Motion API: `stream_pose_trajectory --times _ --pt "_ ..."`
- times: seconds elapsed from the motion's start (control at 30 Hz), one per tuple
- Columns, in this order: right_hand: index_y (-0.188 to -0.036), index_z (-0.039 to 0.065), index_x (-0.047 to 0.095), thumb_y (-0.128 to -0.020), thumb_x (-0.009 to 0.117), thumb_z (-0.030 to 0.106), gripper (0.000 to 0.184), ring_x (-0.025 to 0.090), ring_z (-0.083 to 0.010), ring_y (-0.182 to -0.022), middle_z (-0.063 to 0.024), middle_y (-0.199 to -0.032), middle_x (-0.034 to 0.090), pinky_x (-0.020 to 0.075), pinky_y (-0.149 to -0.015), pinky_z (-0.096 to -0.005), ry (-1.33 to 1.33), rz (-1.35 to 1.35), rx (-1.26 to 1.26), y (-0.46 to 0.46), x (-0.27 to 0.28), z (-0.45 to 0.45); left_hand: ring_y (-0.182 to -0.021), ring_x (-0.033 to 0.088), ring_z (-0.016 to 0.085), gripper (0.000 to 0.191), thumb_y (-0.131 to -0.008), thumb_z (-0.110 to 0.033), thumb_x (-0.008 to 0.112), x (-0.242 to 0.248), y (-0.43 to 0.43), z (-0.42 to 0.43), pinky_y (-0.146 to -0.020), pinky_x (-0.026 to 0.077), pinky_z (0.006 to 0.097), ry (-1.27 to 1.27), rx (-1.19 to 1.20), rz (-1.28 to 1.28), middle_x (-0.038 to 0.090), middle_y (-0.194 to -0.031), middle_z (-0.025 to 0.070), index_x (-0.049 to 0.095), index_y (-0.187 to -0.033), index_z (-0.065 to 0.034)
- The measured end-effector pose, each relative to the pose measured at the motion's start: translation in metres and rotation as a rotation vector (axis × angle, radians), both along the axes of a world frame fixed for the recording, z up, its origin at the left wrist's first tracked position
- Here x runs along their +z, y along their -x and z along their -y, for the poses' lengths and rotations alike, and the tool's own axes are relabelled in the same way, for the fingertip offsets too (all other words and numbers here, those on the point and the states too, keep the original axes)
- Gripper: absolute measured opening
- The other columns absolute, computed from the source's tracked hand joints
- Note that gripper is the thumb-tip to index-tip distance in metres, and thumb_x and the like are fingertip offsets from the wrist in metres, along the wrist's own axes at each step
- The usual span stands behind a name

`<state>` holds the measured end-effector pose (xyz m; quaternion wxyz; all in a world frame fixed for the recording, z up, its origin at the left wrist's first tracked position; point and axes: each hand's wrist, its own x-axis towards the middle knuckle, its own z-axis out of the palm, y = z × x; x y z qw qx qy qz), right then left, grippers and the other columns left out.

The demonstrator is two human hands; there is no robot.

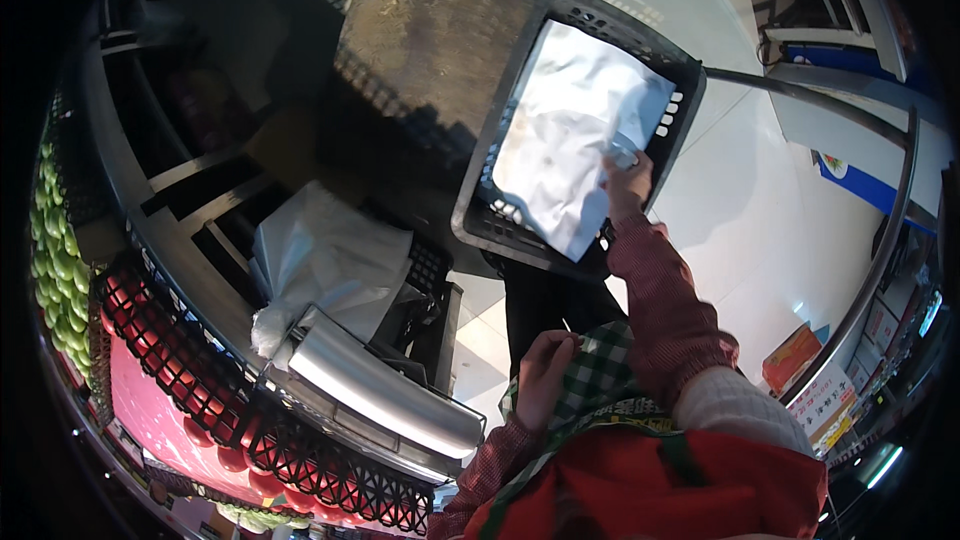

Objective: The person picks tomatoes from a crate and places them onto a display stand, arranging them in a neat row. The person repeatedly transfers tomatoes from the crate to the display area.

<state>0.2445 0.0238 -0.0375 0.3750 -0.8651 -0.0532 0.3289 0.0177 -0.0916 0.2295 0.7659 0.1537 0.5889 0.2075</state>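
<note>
A white, wrinkled sheet point(574, 120), perhaps paper or plastic, covers most of the inside of a black plastic crate point(469, 202). My right hand point(630, 181) is at the sheet's right side with its fingers bent. A small bluish, shiny patch shows at the fingertips; whether it is a fold of the sheet or a separate piece is unclear. Close to my body, my left hand point(546, 371) is curled in front of the green-and-white checked apron point(596, 356). Its thumb and fingers are together, and nothing shows between them.
A worn brown board point(442, 37) adjoins the crate's left side. Lower left are a plastic-film roll point(382, 386) and a translucent bag point(330, 255). Black lattice edging point(180, 367) borders red round produce, with green produce point(56, 255) beyond. A metal rail point(904, 157) curves along the right.
</note>
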Motion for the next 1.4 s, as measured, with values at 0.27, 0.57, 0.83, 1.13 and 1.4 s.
stream_pose_trajectory --times 0.27,0.57,0.83,1.13,1.4 --pt "-0.133 0.005 0.049 -0.09 0.07 -0.004 0.049 0.045 -0.0021 -0.055 -0.0013 -0.087 0.064 0.0299 -0.045 -0.0194 -0.429 -0.13 0.195 -0.008 0.234 -0.002 -0.115 0.057 0.021 0.06 -0.095 -0.01 0.072 -0.053 -0.009 -0.039 -0.097 0.049 0.0339 -0.228 0.127 -0.355 0.053 -0.135 0.0169 0.039 -0.144 -0.002" --pt "-0.145 0.005 0.04 -0.1 0.061 0.004 0.049 0.056 -0.0063 -0.074 -0.0091 -0.116 0.066 0.0431 -0.059 -0.0209 -0.662 -0.288 0.486 0.041 0.221 -0.064 -0.094 0.062 0.015 0.072 -0.091 0.007 0.067 -0.061 0.035 -0.128 -0.08 0.053 0.0272 -0.383 0.615 -0.31 0.062 -0.112 0.0093 0.033 -0.154 -0.002" --pt "-0.12 0.005 0.064 -0.087 0.072 0.013 0.035 0.069 -0.033 -0.102 -0.0174 -0.113 0.068 0.0556 -0.087 -0.0412 0.036 0.396 0.598 -0.007 0.008 -0.01 -0.099 0.066 0.023 0.04 -0.097 0.001 0.063 -0.276 0.144 -0.2 -0.081 0.056 0.0372 -0.392 0.548 -0.315 0.067 -0.116 0.0091 0.055 -0.136 -0.0059" --pt "-0.136 0.001 0.048 -0.076 0.085 0.031 0.076 0.055 -0.0428 -0.116 -0.0221 -0.123 0.058 0.0458 -0.1 -0.0493 0.162 0.626 1.004 0.015 -0.085 -0.041 -0.106 0.065 0.027 0.067 -0.094 0.005 0.06 -0.332 0.115 -0.176 -0.09 0.058 0.0387 -0.042 0.782 -0.357 0.062 -0.122 0.0188 0.028 -0.152 0.0006" --pt "-0.132 0.002 0.048 -0.074 0.088 0.036 0.079 0.06 -0.0331 -0.114 -0.0175 -0.121 0.06 0.0496 -0.099 -0.047 0.115 0.506 0.725 0.022 -0.082 -0.05 -0.092 0.063 0.011 0.016 -0.101 -0.002 0.061 -0.212 0.0 -0.109 -0.084 0.053 0.0258 -0.616 0.384 -0.388 0.067 -0.107 0.0048 0.062 -0.116 -0.0033"
